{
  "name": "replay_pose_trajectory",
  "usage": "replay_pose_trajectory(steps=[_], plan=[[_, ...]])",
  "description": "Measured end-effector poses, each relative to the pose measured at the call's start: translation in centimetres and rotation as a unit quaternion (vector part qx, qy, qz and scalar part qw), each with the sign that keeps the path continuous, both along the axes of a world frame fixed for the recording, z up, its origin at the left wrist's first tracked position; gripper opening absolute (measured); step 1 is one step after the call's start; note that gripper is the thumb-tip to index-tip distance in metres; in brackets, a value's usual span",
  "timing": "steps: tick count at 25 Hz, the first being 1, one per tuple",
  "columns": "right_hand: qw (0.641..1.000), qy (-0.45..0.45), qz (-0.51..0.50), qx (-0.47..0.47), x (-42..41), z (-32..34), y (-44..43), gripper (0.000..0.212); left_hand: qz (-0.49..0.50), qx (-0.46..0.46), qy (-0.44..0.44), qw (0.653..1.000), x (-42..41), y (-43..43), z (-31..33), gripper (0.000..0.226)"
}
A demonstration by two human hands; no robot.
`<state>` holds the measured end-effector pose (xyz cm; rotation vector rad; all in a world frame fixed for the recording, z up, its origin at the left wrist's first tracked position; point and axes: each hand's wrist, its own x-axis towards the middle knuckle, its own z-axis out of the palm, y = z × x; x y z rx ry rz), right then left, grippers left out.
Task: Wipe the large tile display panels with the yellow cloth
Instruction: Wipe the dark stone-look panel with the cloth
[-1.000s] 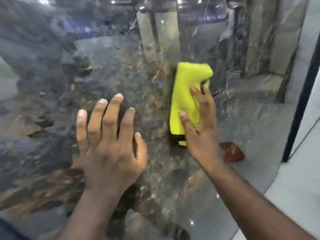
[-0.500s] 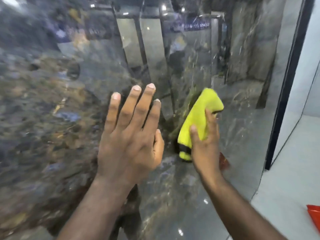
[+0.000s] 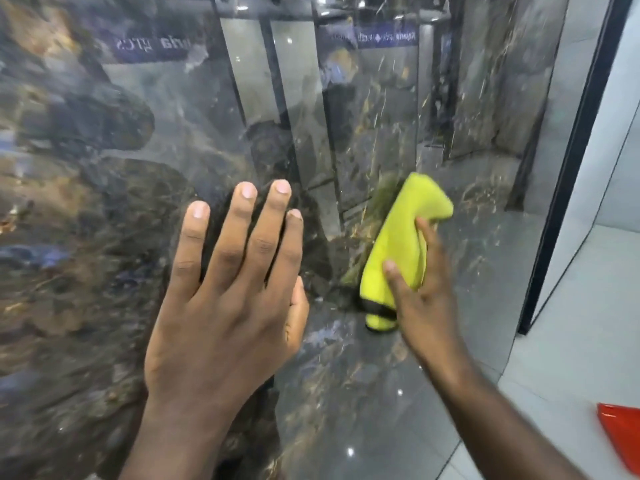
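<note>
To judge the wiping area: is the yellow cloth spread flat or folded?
Folded. The cloth is a thick pad with a rounded fold on top; the right hand grips it against the panel.

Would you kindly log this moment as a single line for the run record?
phase: wipe | left hand: flat on tile panel | right hand: grips yellow cloth against panel | floor: red item at right

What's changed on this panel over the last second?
The right hand has swung the yellow cloth from upright to leaning right, and the cloth is now more bunched. The view has shifted, bringing a red object into sight at lower right. Unchanged: the left hand lies flat on the tile panel, and the cloth stays against it.
</note>
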<state>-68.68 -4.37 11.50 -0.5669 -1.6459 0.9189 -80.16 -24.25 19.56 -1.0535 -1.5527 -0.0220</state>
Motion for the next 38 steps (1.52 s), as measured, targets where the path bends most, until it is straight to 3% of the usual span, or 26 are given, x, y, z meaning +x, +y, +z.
replay_pose_trajectory(steps=[2, 4, 7, 10, 13, 16, 18, 20, 23, 26, 29, 31, 34, 38], plan=[[1.000, 0.000, 0.012, -0.022, 0.2, -1.8, -4.8, 0.071, 0.000, 0.006, 0.002, 1.000, 0.1, 0.0, -0.1, 0.064], [0.998, 0.012, 0.036, 0.050, 0.1, 0.1, -6.8, 0.071, 0.004, 0.004, 0.008, 1.000, 0.2, 0.0, -0.2, 0.064], [0.986, -0.009, 0.034, 0.166, -0.6, 6.5, -1.9, 0.065, 0.001, 0.006, 0.002, 1.000, 0.1, 0.0, 0.1, 0.062], [0.997, 0.037, -0.006, 0.067, -0.4, 6.6, 4.7, 0.066, 0.007, 0.004, -0.002, 1.000, 0.5, 0.0, 0.2, 0.062], [1.000, 0.016, 0.005, -0.024, -0.2, 0.4, 1.8, 0.071, 0.016, -0.001, -0.011, 1.000, 0.6, -0.1, 0.4, 0.061], [0.994, -0.008, 0.060, 0.095, -0.8, 1.8, -1.0, 0.075, 0.005, 0.060, -0.046, 0.997, 1.9, 2.1, 1.2, 0.051], [0.979, 0.013, 0.056, 0.197, -0.9, 7.5, 3.1, 0.072, -0.013, 0.101, -0.056, 0.993, 3.2, 5.2, 2.4, 0.046], [0.973, 0.022, 0.033, 0.229, -0.6, 11.7, 10.3, 0.067, -0.021, 0.114, -0.054, 0.992, 4.2, 8.9, 3.9, 0.046], [0.991, 0.044, -0.013, 0.125, 0.4, 8.6, 18.2, 0.067, -0.033, 0.096, -0.052, 0.993, 5.2, 15.2, 4.9, 0.049], [0.999, 0.023, 0.002, 0.027, 1.1, 1.9, 16.8, 0.073, -0.045, 0.048, -0.025, 0.998, 5.7, 20.7, 4.8, 0.052], [0.986, -0.005, 0.038, 0.162, 2.0, 4.2, 18.0, 0.071, -0.064, 0.010, -0.032, 0.997, 5.1, 24.6, 4.2, 0.058], [0.971, -0.009, 0.019, 0.239, 2.2, 7.9, 22.7, 0.069, -0.024, 0.001, -0.012, 1.000, 4.7, 25.3, 3.1, 0.060], [0.990, 0.017, -0.024, 0.141, 2.7, 7.7, 28.8, 0.068, -0.005, -0.002, 0.020, 1.000, 4.1, 25.8, 2.3, 0.056], [1.000, 0.001, 0.010, -0.008, 3.7, -0.8, 23.9, 0.073, -0.008, 0.001, 0.031, 0.999, 4.1, 25.8, 2.1, 0.057]])
